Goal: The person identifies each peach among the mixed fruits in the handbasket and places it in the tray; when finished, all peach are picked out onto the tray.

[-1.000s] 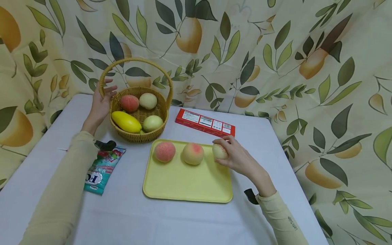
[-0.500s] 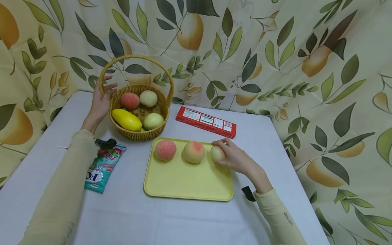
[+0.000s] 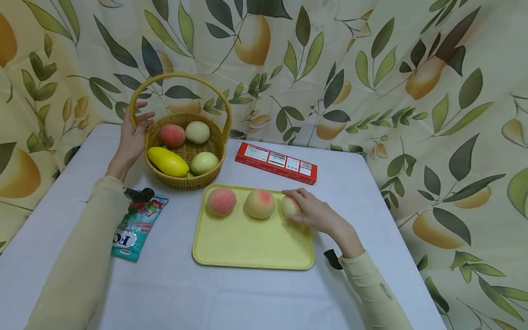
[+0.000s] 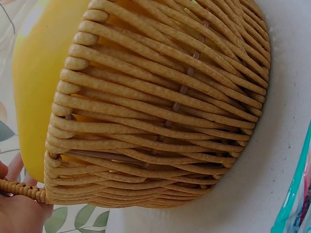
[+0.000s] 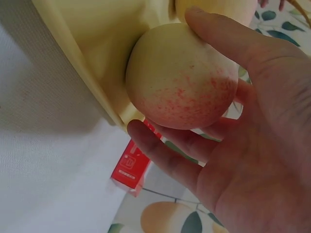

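Head view: left hand (image 3: 134, 135), loosely extended, touches the basket handle (image 3: 177, 75); half-curled right hand (image 3: 315, 211) holds 1 peach (image 5: 182, 77).

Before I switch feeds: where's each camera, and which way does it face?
Head: on the head, facing forward and down at basket and tray; left fingers, right fingers, sleeves show.
Left wrist: worn there, facing the basket's woven side; left fingers show, lower left.
Right wrist: worn there, facing the peach the right fingers hold; left fingers peek in, top right.
Shared by head and right wrist: the red box.
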A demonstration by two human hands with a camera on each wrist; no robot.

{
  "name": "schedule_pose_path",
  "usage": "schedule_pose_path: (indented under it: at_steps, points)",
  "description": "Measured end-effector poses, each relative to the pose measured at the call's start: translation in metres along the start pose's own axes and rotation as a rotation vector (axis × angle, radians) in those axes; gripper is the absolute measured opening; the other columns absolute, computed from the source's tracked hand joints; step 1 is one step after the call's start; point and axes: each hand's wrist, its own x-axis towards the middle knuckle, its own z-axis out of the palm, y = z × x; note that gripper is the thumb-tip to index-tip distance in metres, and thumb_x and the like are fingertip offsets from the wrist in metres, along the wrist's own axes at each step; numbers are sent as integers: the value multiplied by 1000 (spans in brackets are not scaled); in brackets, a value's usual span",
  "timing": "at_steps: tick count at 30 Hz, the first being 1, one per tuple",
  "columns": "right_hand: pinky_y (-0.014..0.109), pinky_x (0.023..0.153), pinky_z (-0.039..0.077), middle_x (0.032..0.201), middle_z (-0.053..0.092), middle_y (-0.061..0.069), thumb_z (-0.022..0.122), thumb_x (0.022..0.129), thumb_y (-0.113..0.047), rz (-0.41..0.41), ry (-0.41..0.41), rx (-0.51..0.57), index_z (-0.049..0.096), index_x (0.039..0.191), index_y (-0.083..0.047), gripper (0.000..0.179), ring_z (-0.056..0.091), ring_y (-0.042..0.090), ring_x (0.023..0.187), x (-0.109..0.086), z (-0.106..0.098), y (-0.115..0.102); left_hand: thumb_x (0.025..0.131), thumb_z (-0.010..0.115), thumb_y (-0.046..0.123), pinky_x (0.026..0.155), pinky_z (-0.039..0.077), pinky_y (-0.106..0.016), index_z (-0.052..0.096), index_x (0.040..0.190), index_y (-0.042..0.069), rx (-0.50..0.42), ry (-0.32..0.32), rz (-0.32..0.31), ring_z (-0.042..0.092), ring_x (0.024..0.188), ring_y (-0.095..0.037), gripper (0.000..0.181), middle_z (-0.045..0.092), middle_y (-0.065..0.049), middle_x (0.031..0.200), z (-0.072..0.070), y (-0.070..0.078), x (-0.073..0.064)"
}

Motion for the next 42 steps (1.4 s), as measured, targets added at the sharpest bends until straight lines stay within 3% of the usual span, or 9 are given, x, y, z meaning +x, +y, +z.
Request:
schedule_pose_path:
  at_steps: [6,11,17,22,27,33,39,42]
  points:
    - [54,86,57,144,51,8,75,92,-39,12,-34,7,35,158,-31,78,53,27,127,0,2,0,110,29,6,122,39,-49,35,152,27,4,-8,-9,54,129,-17,47,50,-14,147,-3,-4,-3]
    - [57,91,56,146,49,11,77,91,-39,-1,-32,4,33,160,-29,82,52,31,130,-1,0,-1,110,28,5,122,38,-49,34,153,28,3,-12,-10,54,131,-21,49,50,-15,147,-2,-3,-1]
    - [62,114,41,155,42,19,76,91,-44,-103,42,-50,34,160,-23,83,43,40,142,3,-8,-14,110,28,4,123,38,-50,34,153,27,1,-10,-5,53,132,-23,49,50,-15,148,-6,-3,0]
    - [60,116,40,158,38,15,67,95,-53,-189,76,-95,33,160,-24,80,40,38,145,18,-23,-44,110,27,5,123,37,-50,34,153,28,-7,-22,-7,51,135,-28,49,50,-12,147,-5,-1,1]
    - [49,116,45,158,41,7,60,100,-52,-311,53,-81,34,160,-24,72,44,27,144,58,-31,-84,110,27,6,123,35,-51,34,153,28,-32,-19,-24,48,138,-32,49,48,-16,150,-1,-4,0]
    - [44,115,46,154,43,9,56,104,-45,-433,19,-104,37,158,-19,63,47,25,139,135,-33,-131,110,26,4,125,34,-52,34,154,25,-51,-16,-15,47,140,-35,49,42,-25,154,1,-3,4]
    - [51,113,47,159,37,16,52,106,-42,-441,5,-328,35,158,-19,60,47,35,140,198,-34,-167,109,25,0,126,31,-55,33,155,21,-62,-15,-15,44,142,-43,51,42,-26,154,1,-5,-1]
    - [53,118,42,166,29,17,50,107,-41,-403,-42,-367,30,161,-19,61,39,37,148,224,-33,-177,109,26,0,125,32,-56,33,155,21,-59,-12,-2,44,142,-45,51,43,-27,154,1,-5,-1]
